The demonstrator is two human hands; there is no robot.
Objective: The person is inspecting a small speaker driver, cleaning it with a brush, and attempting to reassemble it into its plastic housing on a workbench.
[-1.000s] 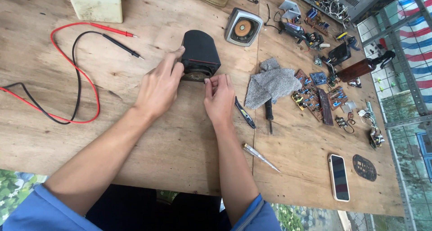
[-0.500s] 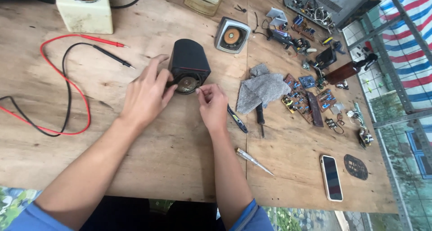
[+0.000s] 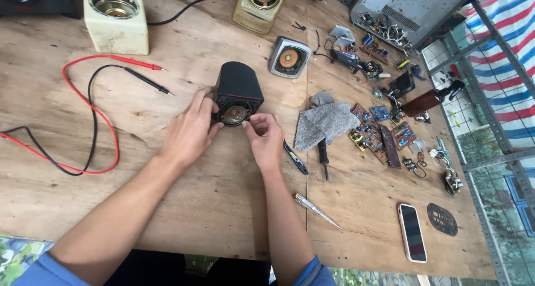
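Note:
A small black speaker box point(image 3: 238, 89) lies on its side on the wooden table point(image 3: 167, 202), its open end with a round speaker driver point(image 3: 234, 114) facing me. My left hand point(image 3: 189, 131) grips the box's left side, fingers curled at the driver's rim. My right hand point(image 3: 266, 139) pinches at the lower right rim of the driver with thumb and fingertips.
Red and black probe leads point(image 3: 95, 113) loop at the left. A grey cloth point(image 3: 326, 124), screwdrivers point(image 3: 322, 155), circuit boards point(image 3: 379, 133), a phone point(image 3: 413, 232) and a metal probe point(image 3: 316, 209) lie to the right. Cream speaker boxes point(image 3: 116, 18) and a metal chassis point(image 3: 407, 7) stand behind.
The view has shifted down, showing more of the table's far side. Both hands stay on the speaker box, fingers shifting slightly around the driver.

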